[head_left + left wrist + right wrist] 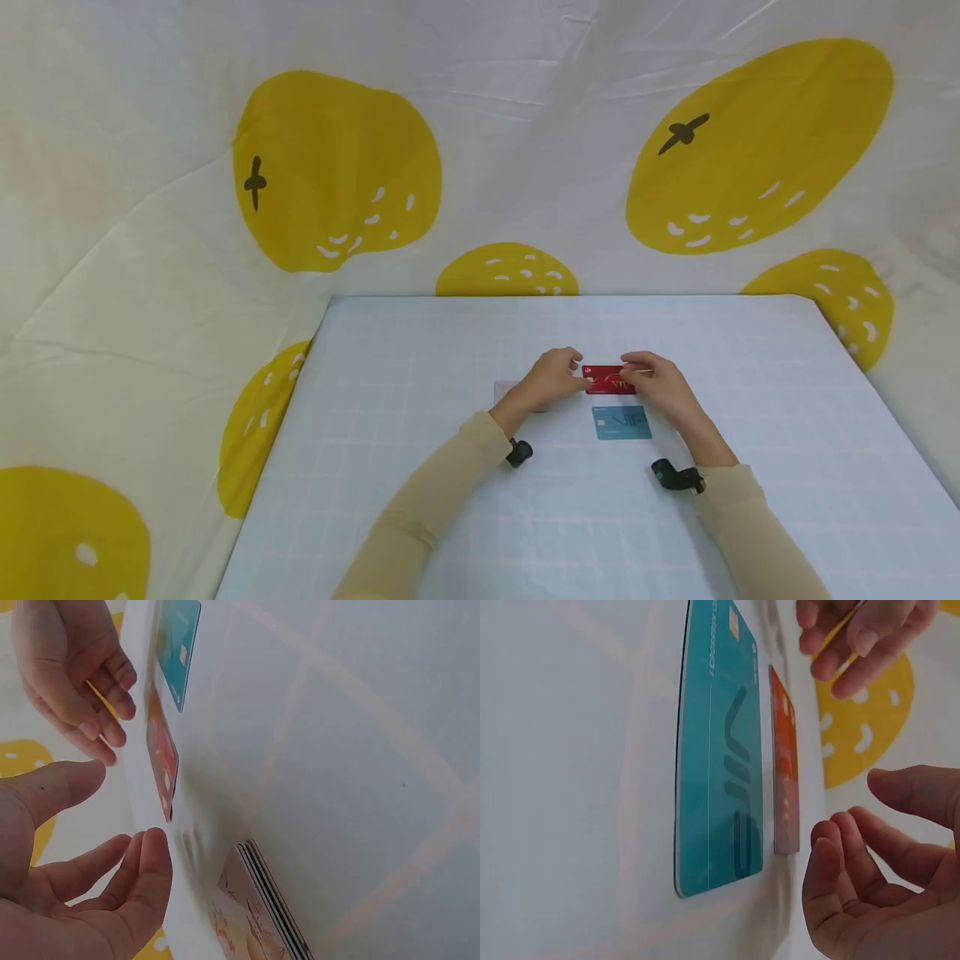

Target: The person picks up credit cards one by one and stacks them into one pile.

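A red card (604, 381) with "VIP" lettering lies flat on the table, between my two hands. My left hand (551, 379) hovers at its left end, thumb and fingers spread apart with nothing between them, as the left wrist view shows. Over the right end is my right hand (662, 387), its fingers loosely bent and the thumb held away from them. Nearer to me lies a teal VIP card (724, 772). A stack of cards (251, 907), the top one pinkish with a floral print, sits below my left hand and is partly hidden by it in the head view.
The table (360, 467) has a pale checked cloth. Behind it hangs a white curtain (525, 167) with yellow fruit prints. Small black cameras (678, 477) are worn on both wrists, close above the tabletop.
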Demonstrator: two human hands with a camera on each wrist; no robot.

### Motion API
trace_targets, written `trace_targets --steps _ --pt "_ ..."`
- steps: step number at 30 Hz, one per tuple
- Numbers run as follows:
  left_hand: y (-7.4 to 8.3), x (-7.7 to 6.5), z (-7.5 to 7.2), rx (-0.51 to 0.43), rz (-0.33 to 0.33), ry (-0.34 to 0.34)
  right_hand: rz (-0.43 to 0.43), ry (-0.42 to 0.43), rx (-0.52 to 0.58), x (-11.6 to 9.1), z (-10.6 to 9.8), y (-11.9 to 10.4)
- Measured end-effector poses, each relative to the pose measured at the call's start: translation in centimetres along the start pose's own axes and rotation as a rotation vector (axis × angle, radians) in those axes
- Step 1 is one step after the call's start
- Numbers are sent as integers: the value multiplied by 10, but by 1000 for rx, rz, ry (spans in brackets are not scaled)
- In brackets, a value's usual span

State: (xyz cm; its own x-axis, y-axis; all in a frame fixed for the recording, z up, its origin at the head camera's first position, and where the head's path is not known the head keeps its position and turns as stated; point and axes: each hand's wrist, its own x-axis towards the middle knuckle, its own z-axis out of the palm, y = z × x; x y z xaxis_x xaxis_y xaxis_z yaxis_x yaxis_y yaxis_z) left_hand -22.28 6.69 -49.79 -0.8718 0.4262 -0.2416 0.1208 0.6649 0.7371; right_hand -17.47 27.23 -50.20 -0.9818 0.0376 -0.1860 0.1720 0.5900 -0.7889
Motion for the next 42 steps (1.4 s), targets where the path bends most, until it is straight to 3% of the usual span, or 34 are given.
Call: trace_targets --steps 12,17,24,31,42 --pt "10 10 14 223 -36 -10 -5 -94 -144 14 -12 19" --pt "7 13 20 280 -47 -5 -71 -131 -197 17 -16 22" --pt "7 13 20 289 -55 6 -99 -122 -262 20 -16 28" --pt "7 13 22 279 -74 11 -120 -120 -251 21 -16 32" --pt "6 15 23 270 -17 15 -91 -107 -204 21 -13 33"
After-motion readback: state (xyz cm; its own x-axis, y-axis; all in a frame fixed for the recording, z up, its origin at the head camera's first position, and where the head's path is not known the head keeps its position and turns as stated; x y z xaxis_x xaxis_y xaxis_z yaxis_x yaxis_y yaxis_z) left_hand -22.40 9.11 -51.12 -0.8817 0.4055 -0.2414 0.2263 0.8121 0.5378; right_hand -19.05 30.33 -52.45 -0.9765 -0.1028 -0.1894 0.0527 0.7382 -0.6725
